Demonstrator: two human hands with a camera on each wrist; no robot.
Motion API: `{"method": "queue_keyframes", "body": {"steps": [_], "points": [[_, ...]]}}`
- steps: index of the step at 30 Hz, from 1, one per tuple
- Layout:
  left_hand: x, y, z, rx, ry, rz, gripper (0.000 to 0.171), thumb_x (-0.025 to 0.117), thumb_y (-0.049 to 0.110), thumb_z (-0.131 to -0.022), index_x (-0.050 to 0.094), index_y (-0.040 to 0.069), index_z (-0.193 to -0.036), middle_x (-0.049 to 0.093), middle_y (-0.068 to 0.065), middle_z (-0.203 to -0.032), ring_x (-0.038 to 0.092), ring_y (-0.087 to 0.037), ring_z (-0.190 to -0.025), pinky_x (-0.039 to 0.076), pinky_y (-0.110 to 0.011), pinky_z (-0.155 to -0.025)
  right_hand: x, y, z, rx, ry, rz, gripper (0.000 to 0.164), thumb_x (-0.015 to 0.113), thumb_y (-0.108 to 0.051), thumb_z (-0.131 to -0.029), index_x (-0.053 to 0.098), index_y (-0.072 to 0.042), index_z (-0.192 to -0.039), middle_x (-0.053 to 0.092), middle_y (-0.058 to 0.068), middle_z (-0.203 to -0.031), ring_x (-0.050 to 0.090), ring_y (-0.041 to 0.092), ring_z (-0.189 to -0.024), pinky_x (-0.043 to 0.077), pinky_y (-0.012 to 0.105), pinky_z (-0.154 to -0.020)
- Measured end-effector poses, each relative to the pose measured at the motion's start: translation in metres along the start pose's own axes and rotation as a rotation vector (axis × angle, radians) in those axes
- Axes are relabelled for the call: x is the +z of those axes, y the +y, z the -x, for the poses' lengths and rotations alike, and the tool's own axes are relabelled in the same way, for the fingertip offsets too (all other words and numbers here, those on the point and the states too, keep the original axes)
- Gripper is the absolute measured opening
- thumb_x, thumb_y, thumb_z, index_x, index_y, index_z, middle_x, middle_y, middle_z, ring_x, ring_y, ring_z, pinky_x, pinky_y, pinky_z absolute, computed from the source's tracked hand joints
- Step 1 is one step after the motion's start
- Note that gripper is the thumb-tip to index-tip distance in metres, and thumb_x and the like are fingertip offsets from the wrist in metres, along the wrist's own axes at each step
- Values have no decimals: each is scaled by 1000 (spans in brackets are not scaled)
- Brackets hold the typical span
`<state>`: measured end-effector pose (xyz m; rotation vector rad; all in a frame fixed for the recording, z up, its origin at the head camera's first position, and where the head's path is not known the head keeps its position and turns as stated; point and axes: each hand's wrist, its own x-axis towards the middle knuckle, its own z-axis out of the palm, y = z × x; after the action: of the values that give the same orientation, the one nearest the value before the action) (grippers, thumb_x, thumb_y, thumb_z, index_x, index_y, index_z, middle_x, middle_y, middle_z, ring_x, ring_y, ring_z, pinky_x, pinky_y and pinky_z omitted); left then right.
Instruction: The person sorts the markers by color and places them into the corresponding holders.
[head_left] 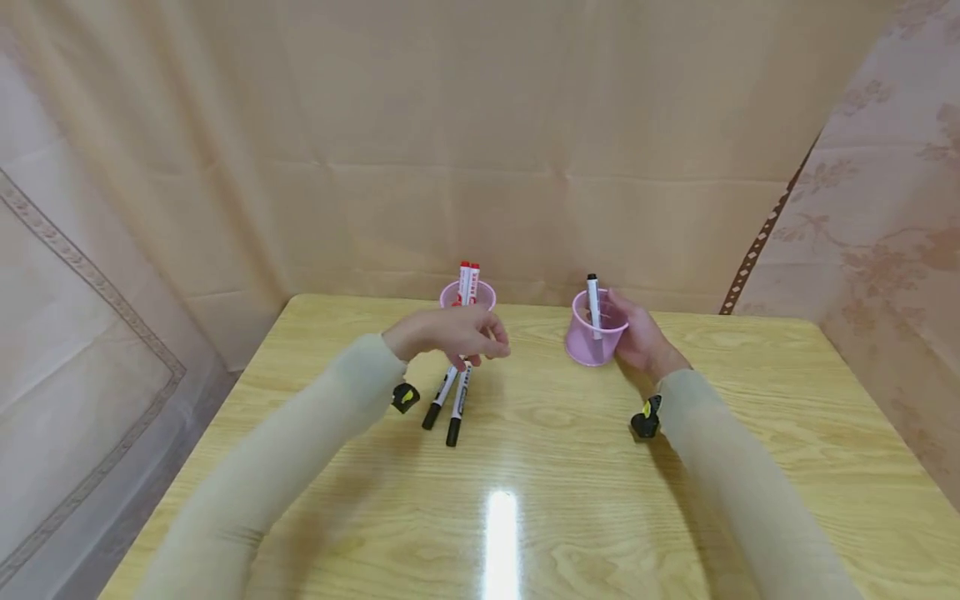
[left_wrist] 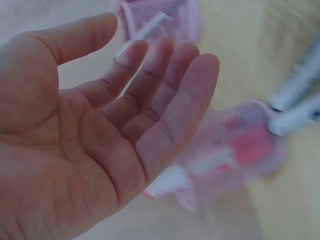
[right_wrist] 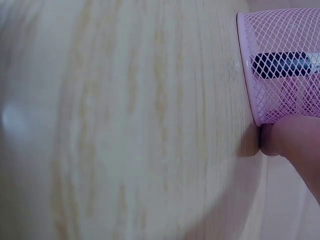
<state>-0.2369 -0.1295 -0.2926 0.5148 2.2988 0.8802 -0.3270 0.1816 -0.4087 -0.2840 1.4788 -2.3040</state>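
Note:
My right hand point(head_left: 637, 337) holds a pink mesh pen cup point(head_left: 590, 343) from its right side, low against the table. One black-and-white marker point(head_left: 593, 304) stands in that cup, its dark end showing through the mesh in the right wrist view. My left hand point(head_left: 468, 332) hovers in front of a second pink pen cup point(head_left: 488, 294), fingers loosely bent and nothing in them; its bare palm point(left_wrist: 75, 135) faces the left wrist camera. Two red-and-white markers point(head_left: 468, 283) stand in this second cup. Below the left hand lie two black-capped whiteboard markers point(head_left: 460, 404), their far ends hidden by it.
Both cups stand toward the back of a wood-grain table point(head_left: 570, 467). A beige curtain point(head_left: 525, 150) hangs just behind the table's back edge, with patterned cloth point(head_left: 900, 225) at the right. Each wrist wears a small black camera point(head_left: 647, 418).

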Motion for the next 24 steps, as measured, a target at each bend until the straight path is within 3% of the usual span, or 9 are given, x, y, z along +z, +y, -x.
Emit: {"method": "queue_keyframes", "body": {"steps": [5,10,17,24], "points": [[4,-37,1,-59,33,45,22,61,24,-94,59,7,-107,59,-17,-101,60,-30,-86,55,-45,-72,-7,0,4,6,-3,-3,31,36,-33,-103,58,-14,-116,63,4,-114,47,26,-116,40,32,-92],[8,-58,-3,-97,117,73,31,65,14,-89,53,0,-114,56,-15,-94,56,-27,-76,57,-41,-63,-13,0,7,-12,-6,6,38,37,-33,-103,52,-9,-128,60,7,-119,43,29,-120,36,34,-96],[21,-63,-9,-186,177,69,44,72,8,-82,46,-3,-116,53,-13,-93,61,-30,-74,56,-43,-63,-19,1,14,-34,5,14,35,35,-32,-104,55,-10,-122,61,6,-115,49,27,-113,36,35,-95],[27,-66,-7,-277,208,14,25,73,7,-80,56,-1,-96,57,-11,-82,64,-28,-70,56,-39,-61,-16,-3,13,-23,-10,16,32,34,-32,-104,55,-12,-118,62,6,-114,50,28,-111,40,34,-93]]}}
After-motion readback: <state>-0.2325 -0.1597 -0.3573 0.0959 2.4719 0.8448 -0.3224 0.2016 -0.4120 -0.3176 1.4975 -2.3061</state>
